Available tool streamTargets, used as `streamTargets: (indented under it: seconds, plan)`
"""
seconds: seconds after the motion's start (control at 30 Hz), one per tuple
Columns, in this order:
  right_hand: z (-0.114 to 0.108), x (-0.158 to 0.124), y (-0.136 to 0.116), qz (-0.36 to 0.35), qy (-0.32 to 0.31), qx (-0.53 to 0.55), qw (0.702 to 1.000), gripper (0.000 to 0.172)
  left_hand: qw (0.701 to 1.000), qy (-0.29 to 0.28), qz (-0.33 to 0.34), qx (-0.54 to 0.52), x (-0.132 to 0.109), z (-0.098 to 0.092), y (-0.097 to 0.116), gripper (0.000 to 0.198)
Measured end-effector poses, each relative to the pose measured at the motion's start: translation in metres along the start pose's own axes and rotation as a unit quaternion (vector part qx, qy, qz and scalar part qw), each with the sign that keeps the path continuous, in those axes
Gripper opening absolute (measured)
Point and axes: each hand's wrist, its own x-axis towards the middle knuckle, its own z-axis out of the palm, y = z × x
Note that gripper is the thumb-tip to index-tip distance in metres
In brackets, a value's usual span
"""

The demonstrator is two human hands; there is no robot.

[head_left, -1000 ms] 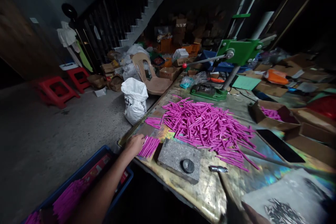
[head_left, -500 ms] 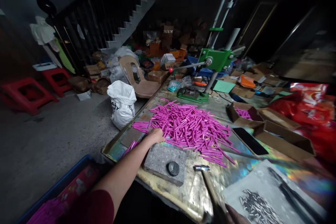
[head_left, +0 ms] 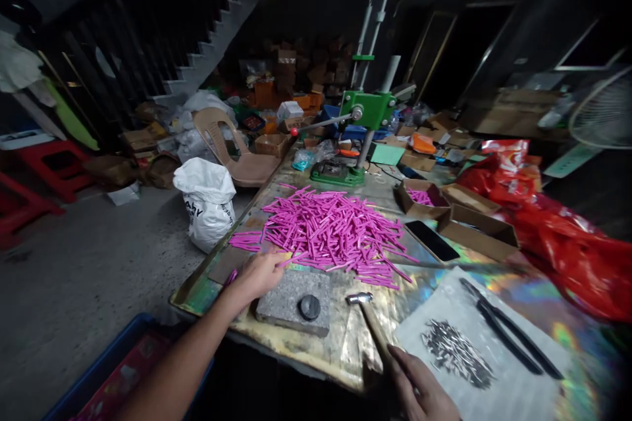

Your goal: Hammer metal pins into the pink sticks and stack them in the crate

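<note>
1. The heap of slim magenta sticks (head_left: 340, 230) lies loose on the metallic-looking, stained worktable (head_left: 340, 342), behind the rough grey stone block (head_left: 281, 306). A smaller flat bunch of magenta sticks (head_left: 245, 241) sits at the heap's left side.
2. The left hand (head_left: 261, 273) is just at the heap's near edge, beside the block's far left corner. A magenta stick shows by its fingertips; I cannot tell whether they pinch it. A few more sticks show partly behind the wrist.
3. The right hand (head_left: 419, 385) has its fingers closed around the wooden handle of the steel-headed hammer (head_left: 378, 335). The head points away from the person, just right of the block.
4. On the block stands 1 dark round puck (head_left: 309, 307).
5. Right of the hammer, a whitish sheet (head_left: 415, 325) bears a pile of small silvery metal pieces (head_left: 457, 352) and black-handled pliers (head_left: 508, 329).
6. Beyond the sheet lie a black-screened phone (head_left: 432, 241) and 2 open brown cardboard boxes (head_left: 476, 235); the farther box contains magenta sticks.
7. Behind the heap rises a green lever press (head_left: 368, 110). A white sack (head_left: 210, 210) stands on the floor beside the table.
</note>
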Motion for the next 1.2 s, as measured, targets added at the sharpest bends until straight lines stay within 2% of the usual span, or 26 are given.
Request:
streamTargets:
  seconds: [0.03,0.17,0.27,0.33,0.43,0.47,0.53,0.6,0.63,0.67,0.73,0.77,0.83,0.87,0.9,0.97,1.03,1.1,1.2]
  plan:
    - [-0.001,0.001,-0.010,-0.008,0.000,0.013,1.000,0.037,0.999,0.001,0.032,-0.041,-0.012,0.000,0.003,0.020]
    - [0.001,0.004,-0.055,-0.060,-0.013,0.049,0.997,0.036,0.964,-0.076,0.133,-0.219,-0.057,0.017,0.019,0.022]
    - [0.006,0.003,-0.076,-0.097,-0.034,0.086,0.991,0.028,0.926,-0.134,0.129,-0.330,-0.083,0.039,0.028,0.022]
    - [0.009,0.001,-0.081,-0.089,-0.048,0.118,0.988,0.023,0.902,-0.160,0.106,-0.386,-0.094,0.053,0.031,0.020]
    - [0.014,-0.003,-0.078,0.015,-0.065,0.225,0.972,0.028,0.847,-0.167,0.024,-0.504,-0.103,0.068,0.034,0.017]
    - [0.015,-0.005,-0.077,0.065,-0.074,0.284,0.954,0.029,0.823,-0.159,-0.007,-0.545,-0.105,0.071,0.036,0.022]
    - [0.019,-0.009,-0.077,0.154,-0.087,0.403,0.898,0.031,0.781,-0.143,-0.043,-0.606,-0.105,0.076,0.043,0.031]
    - [0.024,-0.012,-0.080,0.200,-0.084,0.482,0.849,0.032,0.761,-0.145,-0.033,-0.631,-0.104,0.079,0.053,0.030]
    - [0.026,-0.014,-0.083,0.208,-0.079,0.500,0.837,0.033,0.758,-0.152,-0.016,-0.635,-0.103,0.081,0.059,0.028]
    - [0.027,-0.015,-0.085,0.207,-0.077,0.498,0.839,0.033,0.756,-0.157,0.001,-0.636,-0.102,0.083,0.064,0.025]
    - [0.025,-0.016,-0.086,0.193,-0.091,0.461,0.861,0.033,0.757,-0.151,0.023,-0.636,-0.099,0.087,0.071,0.022]
    - [0.021,-0.015,-0.083,0.183,-0.096,0.416,0.886,0.032,0.760,-0.138,0.022,-0.635,-0.098,0.089,0.073,0.022]
    - [0.008,-0.009,-0.068,0.158,-0.081,0.288,0.941,0.028,0.770,-0.104,0.007,-0.630,-0.096,0.092,0.071,0.021]
    - [-0.002,-0.004,-0.056,0.129,-0.050,0.155,0.978,0.027,0.773,-0.086,-0.004,-0.628,-0.095,0.092,0.068,0.020]
    - [-0.012,0.002,-0.043,0.123,-0.025,0.091,0.988,0.025,0.776,-0.070,-0.016,-0.626,-0.094,0.093,0.064,0.020]
    - [-0.031,0.015,-0.012,0.119,0.005,0.011,0.993,0.021,0.779,-0.053,-0.032,-0.624,-0.093,0.093,0.058,0.021]
    - [-0.043,0.026,0.015,0.108,-0.001,-0.057,0.993,0.016,0.782,-0.048,-0.039,-0.620,-0.093,0.094,0.054,0.021]
    - [-0.047,0.034,0.036,0.095,-0.021,-0.108,0.989,0.015,0.784,-0.052,-0.042,-0.617,-0.093,0.098,0.053,0.023]
    - [-0.042,0.037,0.051,0.079,-0.049,-0.156,0.983,0.015,0.784,-0.063,-0.049,-0.616,-0.093,0.105,0.054,0.026]
